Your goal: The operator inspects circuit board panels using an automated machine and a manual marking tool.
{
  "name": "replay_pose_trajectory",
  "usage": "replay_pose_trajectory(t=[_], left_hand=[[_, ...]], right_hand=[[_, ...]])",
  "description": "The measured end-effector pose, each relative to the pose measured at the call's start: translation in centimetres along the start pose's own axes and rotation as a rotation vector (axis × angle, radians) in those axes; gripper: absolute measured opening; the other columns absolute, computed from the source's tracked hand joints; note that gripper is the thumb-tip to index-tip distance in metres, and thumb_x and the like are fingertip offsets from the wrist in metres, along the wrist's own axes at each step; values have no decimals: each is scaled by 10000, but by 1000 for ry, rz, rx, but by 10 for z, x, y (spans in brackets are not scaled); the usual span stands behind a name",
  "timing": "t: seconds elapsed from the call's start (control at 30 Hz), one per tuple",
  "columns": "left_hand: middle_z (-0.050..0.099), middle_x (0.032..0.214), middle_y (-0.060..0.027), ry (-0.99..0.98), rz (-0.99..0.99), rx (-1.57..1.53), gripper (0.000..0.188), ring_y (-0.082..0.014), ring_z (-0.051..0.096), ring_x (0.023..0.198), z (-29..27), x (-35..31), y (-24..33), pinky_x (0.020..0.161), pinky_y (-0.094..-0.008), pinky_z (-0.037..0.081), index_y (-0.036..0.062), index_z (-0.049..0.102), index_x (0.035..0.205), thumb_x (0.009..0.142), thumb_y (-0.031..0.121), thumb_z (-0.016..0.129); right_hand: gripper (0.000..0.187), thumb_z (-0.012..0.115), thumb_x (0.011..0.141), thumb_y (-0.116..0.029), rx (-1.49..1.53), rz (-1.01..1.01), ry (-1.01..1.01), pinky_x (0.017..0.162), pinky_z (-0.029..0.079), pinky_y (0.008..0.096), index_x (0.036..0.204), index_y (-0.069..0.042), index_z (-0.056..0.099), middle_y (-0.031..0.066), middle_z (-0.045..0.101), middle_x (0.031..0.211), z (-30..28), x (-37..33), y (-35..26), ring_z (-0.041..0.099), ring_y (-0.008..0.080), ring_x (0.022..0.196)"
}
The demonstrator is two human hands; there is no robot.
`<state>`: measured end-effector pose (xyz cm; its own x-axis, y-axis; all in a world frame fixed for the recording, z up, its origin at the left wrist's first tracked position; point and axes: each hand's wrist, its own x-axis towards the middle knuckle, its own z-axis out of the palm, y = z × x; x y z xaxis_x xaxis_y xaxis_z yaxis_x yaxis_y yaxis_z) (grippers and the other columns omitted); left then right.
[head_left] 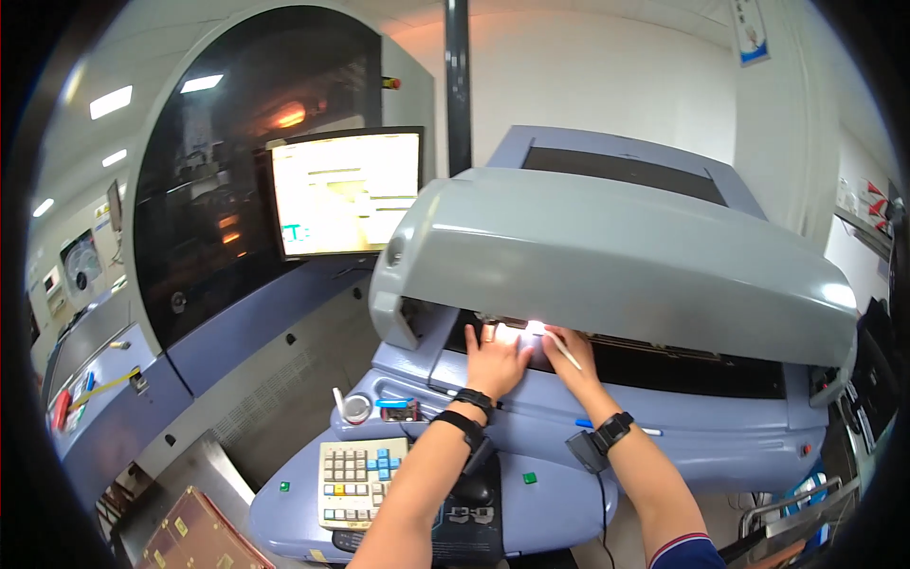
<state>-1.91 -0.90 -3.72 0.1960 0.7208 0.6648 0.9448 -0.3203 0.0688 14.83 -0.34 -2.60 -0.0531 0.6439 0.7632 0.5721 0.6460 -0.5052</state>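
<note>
Under the raised grey hood (pixel 626 247) of a large machine, my left hand (pixel 498 362) lies with its fingers spread, the tips at a brightly lit spot on the dark bed (pixel 682 370). Glare washes out whatever lies beneath the fingertips. Just to its right, my right hand (pixel 575 360) is closed around a slim white pen-like stick (pixel 566 351), whose upper end reaches into the glare. Both wrists wear black bands, each with a dark module attached.
A lit monitor (pixel 346 194) stands behind, left of the hood. Nearer are a beige keypad (pixel 351 479), a dark mouse (pixel 474 488), a small round container (pixel 356 409) and a blue-and-white pen (pixel 645 431). A cable (pixel 604 512) hangs from the right wrist module.
</note>
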Motion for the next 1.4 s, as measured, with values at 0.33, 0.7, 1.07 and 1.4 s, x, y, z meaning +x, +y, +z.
replay_pose_trajectory(t=[0.33,0.7,1.07,1.4], left_hand=[[510,1337,-133,32,-38,-123,512,-346,322,1349,-1,-4,4,1124,-605,135,92,586,1255,944,469,432],[537,1293,-163,-27,-48,-111,515,-362,324,1355,-5,-5,1,1120,-616,143,70,555,1269,954,455,422],[535,1291,-153,-24,-50,-117,516,-359,326,1354,-3,-6,1,1120,-618,142,71,550,1271,954,457,422],[492,1327,-159,-8,-64,-118,512,-352,296,1367,0,-5,1,1124,-601,154,49,549,1251,949,447,438]], right_hand=[[432,560,873,-402,24,113,-29,844,476,425,1038,-12,644,195,666,975,7,10,8,621,373,935],[357,572,896,-287,-24,85,-42,874,478,357,1088,13,591,161,656,1031,9,8,15,630,267,963],[323,536,880,-258,-173,103,72,865,443,502,1060,4,594,255,611,1049,13,8,12,571,428,985],[425,532,930,-350,-20,40,-137,881,480,371,1207,-31,578,163,667,1070,7,9,6,641,298,996]])
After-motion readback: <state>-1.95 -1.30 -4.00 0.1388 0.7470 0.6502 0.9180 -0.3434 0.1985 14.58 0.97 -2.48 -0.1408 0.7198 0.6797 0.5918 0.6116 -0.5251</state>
